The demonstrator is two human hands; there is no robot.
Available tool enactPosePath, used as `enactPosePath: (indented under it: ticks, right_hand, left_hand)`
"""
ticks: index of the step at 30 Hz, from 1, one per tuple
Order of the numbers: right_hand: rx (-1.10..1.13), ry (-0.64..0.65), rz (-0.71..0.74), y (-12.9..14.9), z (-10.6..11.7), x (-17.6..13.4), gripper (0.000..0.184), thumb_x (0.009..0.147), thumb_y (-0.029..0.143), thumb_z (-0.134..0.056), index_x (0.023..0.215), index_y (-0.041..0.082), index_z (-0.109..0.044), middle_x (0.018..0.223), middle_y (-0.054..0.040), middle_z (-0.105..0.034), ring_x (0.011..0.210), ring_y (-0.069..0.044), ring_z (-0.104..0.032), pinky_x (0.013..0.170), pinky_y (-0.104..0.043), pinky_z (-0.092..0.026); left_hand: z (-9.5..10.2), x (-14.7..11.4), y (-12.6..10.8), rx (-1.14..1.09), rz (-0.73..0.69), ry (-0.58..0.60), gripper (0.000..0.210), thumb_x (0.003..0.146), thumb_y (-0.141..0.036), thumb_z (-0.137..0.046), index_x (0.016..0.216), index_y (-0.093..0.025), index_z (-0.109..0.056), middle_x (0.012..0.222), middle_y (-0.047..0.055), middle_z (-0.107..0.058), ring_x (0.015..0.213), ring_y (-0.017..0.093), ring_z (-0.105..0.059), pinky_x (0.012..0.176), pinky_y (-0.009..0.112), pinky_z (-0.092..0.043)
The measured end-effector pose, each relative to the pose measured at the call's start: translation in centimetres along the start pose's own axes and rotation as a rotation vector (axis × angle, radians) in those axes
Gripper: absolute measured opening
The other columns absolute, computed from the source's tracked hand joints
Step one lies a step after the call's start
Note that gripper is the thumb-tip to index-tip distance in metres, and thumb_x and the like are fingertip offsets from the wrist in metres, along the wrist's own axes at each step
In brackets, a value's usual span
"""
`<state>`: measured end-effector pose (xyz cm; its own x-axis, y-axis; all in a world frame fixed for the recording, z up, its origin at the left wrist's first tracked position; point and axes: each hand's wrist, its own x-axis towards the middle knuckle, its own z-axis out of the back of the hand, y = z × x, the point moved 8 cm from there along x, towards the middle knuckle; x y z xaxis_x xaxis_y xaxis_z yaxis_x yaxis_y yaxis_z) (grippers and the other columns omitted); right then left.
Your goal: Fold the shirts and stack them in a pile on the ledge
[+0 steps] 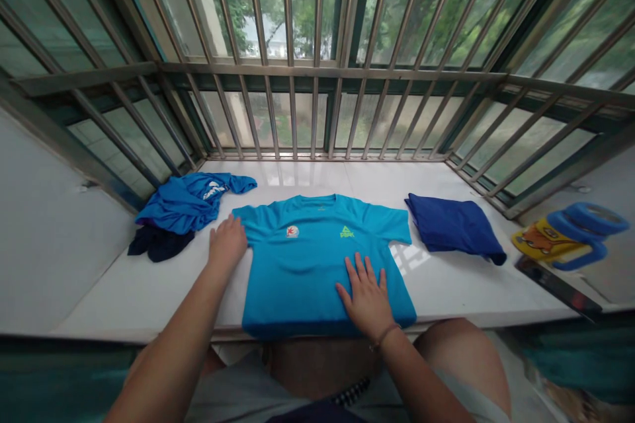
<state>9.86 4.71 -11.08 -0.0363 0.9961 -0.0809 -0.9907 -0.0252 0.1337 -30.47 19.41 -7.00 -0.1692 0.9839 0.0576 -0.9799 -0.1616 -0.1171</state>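
A bright blue short-sleeved T-shirt [302, 271] lies spread face up on the white ledge, its collar toward the window. It has a small round badge and a yellow-green logo on the chest. Its lower end reaches the front edge of the ledge and bends over it. My right hand [367, 297] rests flat on the lower right of the shirt, fingers spread. At the end of the left sleeve lies my left hand [228, 241], palm down with fingers slightly bent, touching the cloth. Its thumb is hidden.
A crumpled blue garment [183, 201] lies at the left over a dark cloth [161, 243]. On the right is a folded navy garment [454, 225]. Beyond it a yellow and blue mug [550, 234] stands by a dark flat box [558, 287]. Metal bars [317, 71] enclose the ledge.
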Motion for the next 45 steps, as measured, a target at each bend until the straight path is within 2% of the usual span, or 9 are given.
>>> enactPosePath:
  ticks: [3,6,9,14,33,45]
  right_hand:
    - [0.009,-0.023,0.000,0.5,-0.1,-0.8,0.074,0.112,0.064,-0.038,0.177,0.028,-0.032,0.185,-0.0091,-0.015,0.172,-0.037,-0.014,0.134,-0.071,-0.010]
    - [0.015,-0.044,0.004,0.6,0.0,-1.1,0.073,0.112,0.064,-0.039,0.176,0.028,-0.034,0.185,-0.0093,-0.018,0.172,-0.037,-0.016,0.134,-0.070,-0.011]
    - [0.025,-0.064,0.008,0.5,0.2,-1.1,0.072,0.112,0.062,-0.040,0.175,0.028,-0.036,0.185,-0.0091,-0.020,0.171,-0.036,-0.017,0.134,-0.069,-0.012]
    - [0.032,-0.080,0.007,0.6,0.3,-1.1,0.070,0.112,0.061,-0.041,0.174,0.029,-0.039,0.184,-0.0077,-0.021,0.171,-0.036,-0.020,0.134,-0.068,-0.012]
    - [0.044,-0.095,0.022,0.3,-0.1,-1.1,0.068,0.110,0.058,-0.043,0.171,0.030,-0.047,0.183,-0.0067,-0.025,0.169,-0.038,-0.025,0.134,-0.069,-0.017]
    - [0.045,-0.096,0.026,0.0,-0.6,-1.1,0.066,0.109,0.058,-0.044,0.170,0.032,-0.048,0.183,-0.0044,-0.025,0.169,-0.038,-0.026,0.134,-0.070,-0.018]
  left_hand:
    - [-0.9,-0.1,-4.0,-0.070,-0.198,0.008,0.062,0.113,-0.036,-0.033,0.168,-0.014,-0.047,0.180,0.017,-0.035,0.166,0.034,-0.036,0.134,0.059,-0.033]
    - [-2.6,-0.4,-5.4,-0.089,-0.139,0.062,0.066,0.113,-0.047,-0.034,0.171,-0.018,-0.044,0.180,0.014,-0.035,0.168,0.036,-0.031,0.135,0.063,-0.028]
    - [-3.2,-0.9,-5.2,-0.087,-0.037,0.013,0.072,0.112,-0.056,-0.033,0.172,-0.018,-0.043,0.181,0.015,-0.032,0.169,0.038,-0.028,0.135,0.066,-0.024]
    - [-2.8,-1.7,-4.3,-0.081,0.077,-0.050,0.078,0.110,-0.062,-0.031,0.171,-0.014,-0.044,0.180,0.021,-0.033,0.167,0.042,-0.031,0.134,0.064,-0.027]
    - [-2.9,-1.7,-3.9,-0.062,0.057,-0.078,0.069,0.110,-0.052,-0.038,0.166,-0.015,-0.051,0.176,0.018,-0.041,0.165,0.038,-0.036,0.134,0.061,-0.030]
    - [-2.5,-2.1,-3.7,-0.045,0.130,-0.126,0.069,0.109,-0.050,-0.036,0.164,-0.014,-0.053,0.175,0.019,-0.044,0.163,0.040,-0.040,0.132,0.066,-0.033]
